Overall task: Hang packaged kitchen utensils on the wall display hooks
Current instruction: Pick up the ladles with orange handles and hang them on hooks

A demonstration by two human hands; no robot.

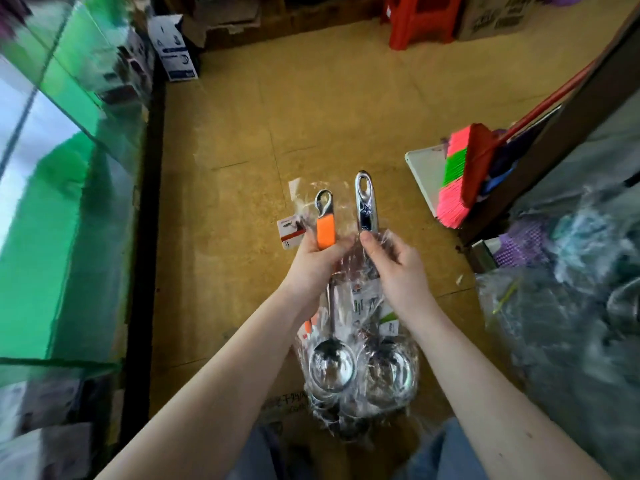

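Two steel ladles in clear plastic wrap hang bowl-down in front of me over the floor. My left hand (320,261) grips the one with the orange handle (326,232), whose bowl (331,367) shows below my wrist. My right hand (394,268) pinches the wrap at the dark, star-marked handle of the second ladle (366,206); its bowl (389,374) hangs beside the first. Both handle tops have hanging holes and point away from me. A small white and red label (290,230) sticks out at the left. No wall hooks are in view.
A green glass display counter (69,188) runs along the left. A pink and green broom (460,174) leans at the right by a dark shelf edge. Plastic-wrapped goods (571,289) pile at the right. A red stool (420,19) and cardboard boxes stand at the back. Yellowish floor lies between.
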